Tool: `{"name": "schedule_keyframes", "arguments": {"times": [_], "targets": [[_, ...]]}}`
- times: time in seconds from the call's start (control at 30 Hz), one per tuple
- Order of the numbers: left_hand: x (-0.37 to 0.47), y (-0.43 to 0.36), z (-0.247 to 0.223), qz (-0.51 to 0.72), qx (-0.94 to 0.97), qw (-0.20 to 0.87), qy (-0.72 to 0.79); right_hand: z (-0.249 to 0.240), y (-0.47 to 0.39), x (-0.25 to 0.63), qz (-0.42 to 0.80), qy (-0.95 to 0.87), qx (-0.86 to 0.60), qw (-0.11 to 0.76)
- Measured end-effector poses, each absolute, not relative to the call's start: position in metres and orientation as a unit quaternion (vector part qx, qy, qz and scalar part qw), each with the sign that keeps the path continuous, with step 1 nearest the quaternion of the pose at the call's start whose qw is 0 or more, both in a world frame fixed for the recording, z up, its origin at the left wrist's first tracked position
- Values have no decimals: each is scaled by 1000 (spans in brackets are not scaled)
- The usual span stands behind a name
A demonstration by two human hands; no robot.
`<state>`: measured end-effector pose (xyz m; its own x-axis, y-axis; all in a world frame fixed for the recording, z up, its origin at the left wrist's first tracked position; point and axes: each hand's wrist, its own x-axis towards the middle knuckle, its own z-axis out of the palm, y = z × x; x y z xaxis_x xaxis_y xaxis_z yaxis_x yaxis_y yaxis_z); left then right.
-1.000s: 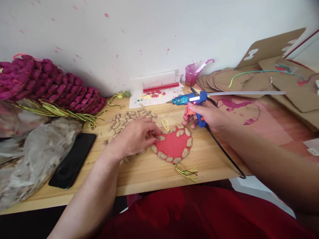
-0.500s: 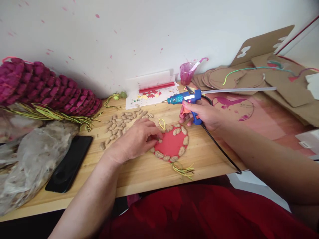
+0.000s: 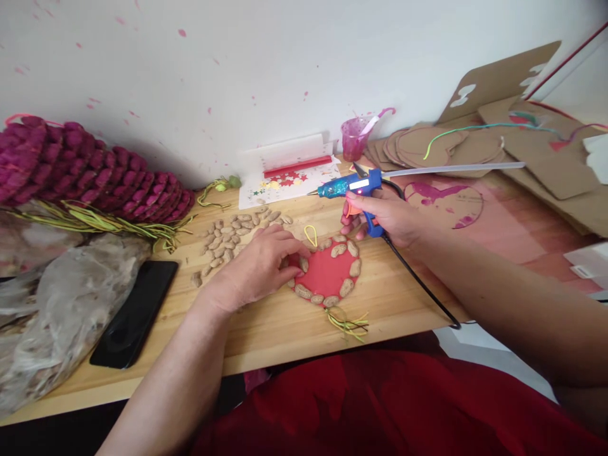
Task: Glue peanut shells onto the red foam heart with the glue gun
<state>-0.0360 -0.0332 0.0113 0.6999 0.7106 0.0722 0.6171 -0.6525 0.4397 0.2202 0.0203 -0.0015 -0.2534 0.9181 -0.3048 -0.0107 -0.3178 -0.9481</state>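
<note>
My left hand (image 3: pixel 266 263) is over the left side of a red heart (image 3: pixel 327 272). Its thumb and fingers are closed on a peanut (image 3: pixel 303 263) at the heart's surface. Several peanuts in shells line the heart's edge, and another peanut (image 3: pixel 338 251) lies further in, near the top right. A yellow loop (image 3: pixel 310 235) stands out at the top and a yellow-green tassel (image 3: pixel 349 323) at the bottom tip. My right hand (image 3: pixel 384 215) grips a blue hot glue gun (image 3: pixel 354 183) above the heart's right side, its nozzle pointing left. A long glue stick (image 3: pixel 456 169) sticks out behind.
Loose peanuts (image 3: pixel 225 237) are spread left of the heart. A black phone (image 3: pixel 135 313) and plastic bag (image 3: pixel 61 323) lie further left, below stacked magenta hearts (image 3: pixel 95 168). Behind are star-covered paper (image 3: pixel 251 193) and a pink cup (image 3: pixel 354 140). Cardboard pieces (image 3: pixel 546 164) cover the right.
The peanut under my left fingertips shows more fully, the fingers having shifted slightly. My right hand holds the glue gun in nearly the same place. The whole view has shifted a little.
</note>
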Motion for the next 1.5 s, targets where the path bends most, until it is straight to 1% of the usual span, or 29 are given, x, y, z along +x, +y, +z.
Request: {"name": "schedule_keyframes", "arguments": {"times": [0.23, 0.43, 0.7, 0.87, 1.0, 1.17, 1.3, 1.5], "targets": [[-32, -32, 9, 125, 902, 204, 359, -2, 19, 219, 649, -462, -483, 363], [-34, -32, 7, 131, 909, 172, 356, -1, 21, 219, 663, -451, -477, 361], [-25, -35, 14, 98, 916, 140, 364, -3, 21, 220, 669, -443, -469, 369], [-2, -37, 24, 75, 924, 111, 358, -4, 22, 219, 667, -442, -472, 370], [16, -35, 23, 47, 922, 106, 370, -5, 23, 218, 664, -446, -477, 364], [21, -31, 14, 69, 921, 108, 368, -2, 21, 218, 669, -443, -480, 356], [18, -29, 16, 93, 915, 121, 374, -5, 22, 218, 668, -447, -471, 363], [28, -27, 23, 114, 876, 117, 454, -9, 25, 219, 667, -452, -468, 364]]}}
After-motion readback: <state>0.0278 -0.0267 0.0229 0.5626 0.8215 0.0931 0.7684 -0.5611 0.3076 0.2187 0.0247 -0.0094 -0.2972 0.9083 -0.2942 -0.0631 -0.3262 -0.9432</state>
